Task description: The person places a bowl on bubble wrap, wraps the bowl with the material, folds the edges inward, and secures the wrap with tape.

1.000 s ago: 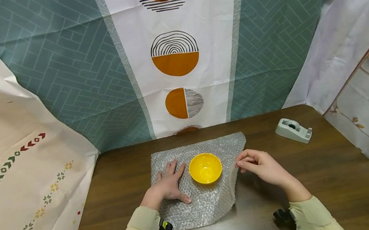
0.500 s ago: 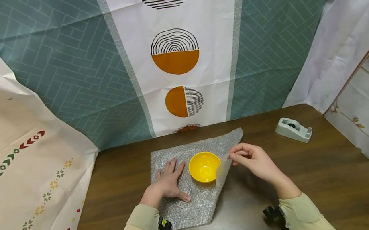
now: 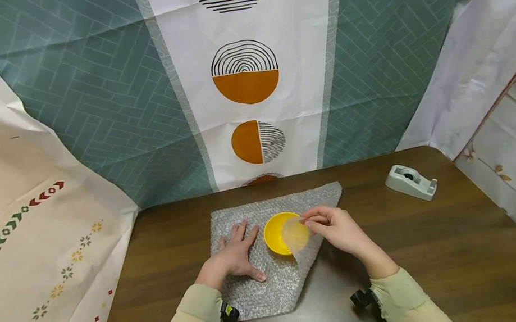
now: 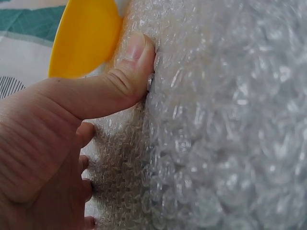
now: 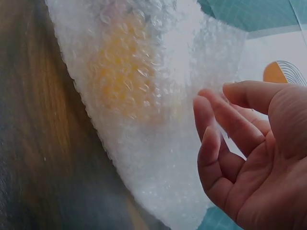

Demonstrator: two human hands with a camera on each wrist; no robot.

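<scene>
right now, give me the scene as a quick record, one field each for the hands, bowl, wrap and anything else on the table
left hand: spread flat on the bubble wrap, left of the bowl
right hand: pinches the wrap's near right corner
bowl: yellow, upright on the wrap, right part behind the flap
flap: near right corner folded up over the bowl, yellow showing through
tape dispenser: white, on the brown table, right of the wrap, apart from it

place: tabletop workspace, room type unclear | brown table (image 3: 459,258) | printed cloths (image 3: 245,86) at left, back, right
</scene>
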